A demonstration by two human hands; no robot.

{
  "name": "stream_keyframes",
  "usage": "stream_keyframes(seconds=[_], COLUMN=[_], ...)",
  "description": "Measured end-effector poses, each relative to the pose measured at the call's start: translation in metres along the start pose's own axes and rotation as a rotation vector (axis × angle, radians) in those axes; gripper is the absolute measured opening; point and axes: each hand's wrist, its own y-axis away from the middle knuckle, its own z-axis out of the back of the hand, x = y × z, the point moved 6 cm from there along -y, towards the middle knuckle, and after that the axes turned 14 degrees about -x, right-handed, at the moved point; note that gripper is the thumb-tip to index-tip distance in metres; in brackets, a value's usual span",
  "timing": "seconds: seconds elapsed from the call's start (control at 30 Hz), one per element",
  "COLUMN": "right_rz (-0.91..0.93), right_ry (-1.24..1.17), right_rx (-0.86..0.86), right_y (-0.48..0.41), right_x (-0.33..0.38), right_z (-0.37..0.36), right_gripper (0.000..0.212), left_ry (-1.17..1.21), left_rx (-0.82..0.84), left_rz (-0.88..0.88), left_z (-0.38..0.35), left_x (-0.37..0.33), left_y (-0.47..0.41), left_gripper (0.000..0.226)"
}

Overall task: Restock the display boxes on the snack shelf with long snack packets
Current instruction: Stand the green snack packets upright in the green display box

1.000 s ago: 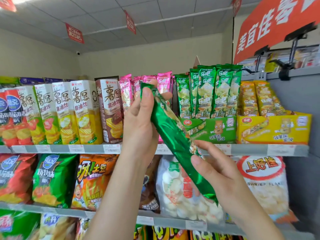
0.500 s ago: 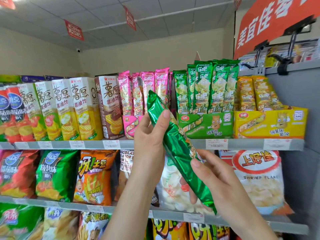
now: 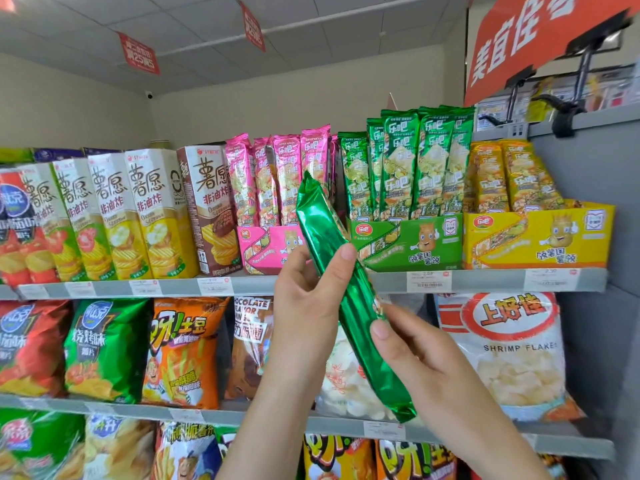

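Shop aisle, grey metal snack shelf [image 3: 485,280] with price tags along its front edge. Nearest the camera: both forearms raised. Left hand [image 3: 304,306] grips the upper half of one long green snack packet [image 3: 349,296], thumb across the front, fingers curled behind. Right hand [image 3: 426,358] grips the lower half the same way, thumb in front, fingers behind. Packet held in the air before the shelf edge, not in any box; tilted, top end leaning left, plain foil side toward the camera. Behind it on the upper shelf, left to right: pink display box [image 3: 266,249] with pink packets [image 3: 277,178] upright, green display box [image 3: 408,240] packed with upright green packets [image 3: 408,161], yellow display box [image 3: 536,237] with yellow packets [image 3: 509,174] standing lower. Left of these, tall crisp cartons [image 3: 145,209] in a row. Shelf below: shrimp flakes bag [image 3: 512,351] at right, assorted crisp bags to the left. Farther back: beige wall, tiled ceiling, red hanging signs [image 3: 138,53], orange banner [image 3: 540,39] at upper right.
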Motion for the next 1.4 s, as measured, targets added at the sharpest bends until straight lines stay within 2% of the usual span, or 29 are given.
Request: stream_keyframes(seconds=[0.1, 0.2, 0.3, 0.4, 0.5, 0.6, 0.67, 0.73, 0.83, 0.93, 1.03, 1.13, 1.2, 1.27, 1.33, 1.4], right_rz=[-0.047, -0.029, 0.003, 0.068, 0.069, 0.104, 0.056, -0.038, -0.119, -0.086, -0.016, 0.176, 0.329, 0.448, 0.445, 0.295], right_ry=[-0.062, -0.063, -0.005, 0.122, 0.13, 0.068, -0.008, -0.105, -0.261, -0.319, -0.2, 0.135, 0.372, 0.512, 0.481, 0.287], right_rx=[0.02, -0.153, -0.321, -0.442, -0.506, -0.488, -0.427, -0.3, -0.098, -0.116, -0.257, -0.404, -0.453, -0.464, -0.406, -0.272], right_y=[0.002, 0.001, 0.0, 0.001, 0.004, 0.003, 0.001, 0.0, 0.005, 0.012, 0.015, 0.019, 0.022, 0.025, 0.026, 0.025], right_x=[-0.004, -0.008, -0.01, -0.008, -0.012, -0.011, -0.014, -0.022, -0.026, -0.022, -0.024, -0.025, -0.021, -0.017, -0.018, -0.024], right_z=[-0.006, -0.005, 0.0, 0.005, 0.009, 0.009, 0.006, 0.004, 0.0, 0.0, 0.004, 0.014, 0.016, 0.015, 0.015, 0.016], right_gripper=[0.024, 0.032, 0.041, 0.027, 0.016, 0.019, 0.018, 0.019, 0.028, 0.034, 0.045, 0.059, 0.059, 0.059, 0.061, 0.059], left_ry=[-0.024, -0.018, -0.069, -0.087, -0.102, -0.099, -0.091, -0.045, 0.052, 0.155, 0.144, -0.053, -0.127, -0.149, -0.101, -0.048], left_rx=[-0.078, -0.043, 0.088, 0.158, 0.188, 0.235, 0.193, 0.105, 0.041, 0.06, 0.003, 0.013, 0.069, 0.054, 0.043, 0.049], left_rz=[-0.048, -0.025, 0.041, 0.097, 0.148, 0.222, 0.196, 0.153, 0.176, 0.27, 0.354, 0.315, 0.238, 0.207, 0.219, 0.232], left_z=[-0.002, -0.008, -0.014, -0.014, -0.009, -0.007, -0.003, 0.005, 0.015, 0.016, 0.018, 0.022, 0.019, 0.02, 0.021, 0.025], left_x=[-0.004, -0.001, 0.01, 0.02, 0.028, 0.036, 0.035, 0.031, 0.032, 0.04, 0.047, 0.048, 0.045, 0.044, 0.045, 0.047], left_y=[0.0, 0.004, 0.013, 0.021, 0.024, 0.029, 0.028, 0.021, 0.013, 0.014, 0.016, 0.019, 0.024, 0.028, 0.029, 0.028], left_gripper=[0.027, 0.038, 0.035, 0.027, 0.026, 0.027, 0.029, 0.034, 0.024, 0.018, 0.025, 0.051, 0.049, 0.046, 0.044, 0.03])
